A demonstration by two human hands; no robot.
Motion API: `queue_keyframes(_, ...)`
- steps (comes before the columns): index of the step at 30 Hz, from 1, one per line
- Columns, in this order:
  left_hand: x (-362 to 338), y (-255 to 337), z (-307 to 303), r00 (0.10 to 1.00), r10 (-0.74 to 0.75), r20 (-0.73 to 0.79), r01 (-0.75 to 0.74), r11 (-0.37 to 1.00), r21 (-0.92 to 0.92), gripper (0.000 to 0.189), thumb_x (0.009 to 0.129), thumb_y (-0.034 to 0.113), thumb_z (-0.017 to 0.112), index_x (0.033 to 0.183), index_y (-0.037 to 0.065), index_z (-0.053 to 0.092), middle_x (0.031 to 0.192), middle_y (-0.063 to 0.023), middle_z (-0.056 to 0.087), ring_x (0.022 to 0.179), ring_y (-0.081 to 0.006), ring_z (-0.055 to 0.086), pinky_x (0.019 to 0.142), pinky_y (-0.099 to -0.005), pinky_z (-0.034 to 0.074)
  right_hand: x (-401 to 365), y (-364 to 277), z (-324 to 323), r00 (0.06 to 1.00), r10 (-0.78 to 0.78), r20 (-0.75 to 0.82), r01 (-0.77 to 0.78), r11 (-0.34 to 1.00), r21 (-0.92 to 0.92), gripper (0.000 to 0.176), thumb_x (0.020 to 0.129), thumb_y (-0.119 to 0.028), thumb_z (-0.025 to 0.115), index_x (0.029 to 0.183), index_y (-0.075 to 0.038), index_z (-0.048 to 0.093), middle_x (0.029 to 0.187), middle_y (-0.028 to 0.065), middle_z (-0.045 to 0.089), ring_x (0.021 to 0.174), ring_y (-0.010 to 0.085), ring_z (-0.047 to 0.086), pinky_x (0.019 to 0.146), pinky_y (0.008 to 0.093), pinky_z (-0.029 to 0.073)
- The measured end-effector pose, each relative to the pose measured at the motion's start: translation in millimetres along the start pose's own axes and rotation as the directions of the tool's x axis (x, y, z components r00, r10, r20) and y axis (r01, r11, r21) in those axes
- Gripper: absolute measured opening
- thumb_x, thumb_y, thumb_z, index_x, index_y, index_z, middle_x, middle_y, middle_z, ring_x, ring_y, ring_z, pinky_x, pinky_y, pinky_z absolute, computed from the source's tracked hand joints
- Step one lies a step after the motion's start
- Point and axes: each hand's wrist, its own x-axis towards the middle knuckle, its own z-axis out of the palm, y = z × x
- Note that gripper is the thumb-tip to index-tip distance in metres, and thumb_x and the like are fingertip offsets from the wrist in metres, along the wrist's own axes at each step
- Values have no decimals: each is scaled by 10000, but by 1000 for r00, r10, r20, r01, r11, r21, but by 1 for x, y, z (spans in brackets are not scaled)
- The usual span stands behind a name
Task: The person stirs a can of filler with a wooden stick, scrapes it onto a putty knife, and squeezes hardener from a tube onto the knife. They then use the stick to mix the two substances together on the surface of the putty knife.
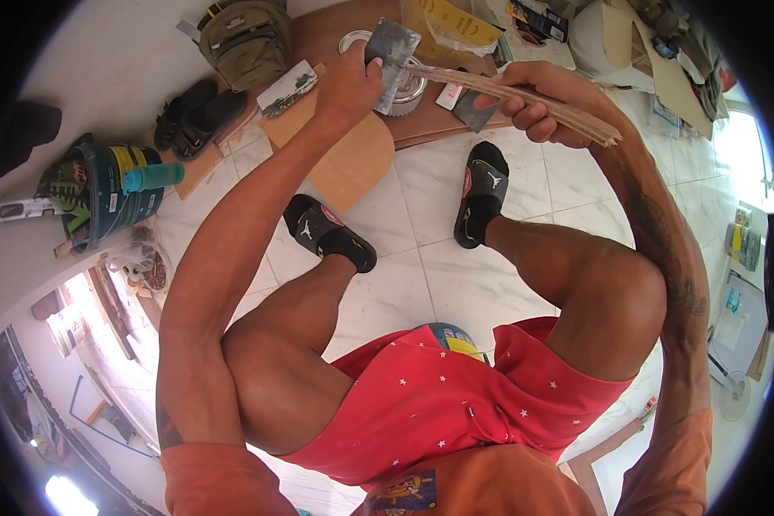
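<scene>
Right hand [533,107]: fingers clenched round a thin wooden strip [490,89], which sticks out on both sides of them. Its far end runs under the scraper [396,47]. Left hand [351,84]: fingers grasping the scraper's handle, blade on the strip just past the right fingers, above an open tin can [407,96] on a board [430,125]. Probably best to keep the blade flat, the strip steady, and work over the can.

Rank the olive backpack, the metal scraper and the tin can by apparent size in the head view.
1. olive backpack
2. metal scraper, raised nearer the camera, so unsure
3. tin can, partly hidden
</scene>
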Motion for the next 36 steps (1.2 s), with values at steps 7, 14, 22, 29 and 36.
queue_keyframes(7,1,-4,-2,997,-73,0,72,996,46,302,934,200,573,1110,-44,606,917,-288,690,910,-482,663,843,-543,502,-10,-3,-1,998,-26,50,26,1000,10,353,989,-220,508,1092,103,604,682,-28,501,451,-10,379,332,148,313)
queue_keyframes(14,7,-16,-2,995,-100,16,101,995,-24,333,918,212,595,1138,-36,616,923,-283,695,909,-477,665,834,-528,505,-9,0,-5,999,-34,-18,32,993,-117,429,1001,-284,460,1160,84,613,653,-36,490,427,-3,355,317,156,284)
queue_keyframes(22,12,-13,-18,998,-67,-11,66,995,-74,326,909,240,654,1080,-38,638,873,-214,687,797,-327,665,757,-425,508,-16,4,6,980,-167,-110,94,870,-484,375,974,-267,481,1108,24,676,648,-29,507,505,51,443,433,233,395)
queue_keyframes(29,17,-22,-21,989,-145,23,145,948,-282,361,909,214,668,1130,-70,645,931,-181,716,828,-253,685,760,-377,529,-5,9,-3,962,-229,-146,75,741,-667,298,947,-256,552,995,10,677,661,-6,546,528,80,491,451,265,417)
queue_keyframes(36,19,-26,-29,846,-417,332,526,552,-647,249,1004,197,599,1109,-19,663,885,-27,644,742,-125,557,685,-304,487,-5,23,-4,945,-295,-143,148,774,-615,271,960,-272,574,810,-48,602,674,-2,540,538,85,493,471,267,418)
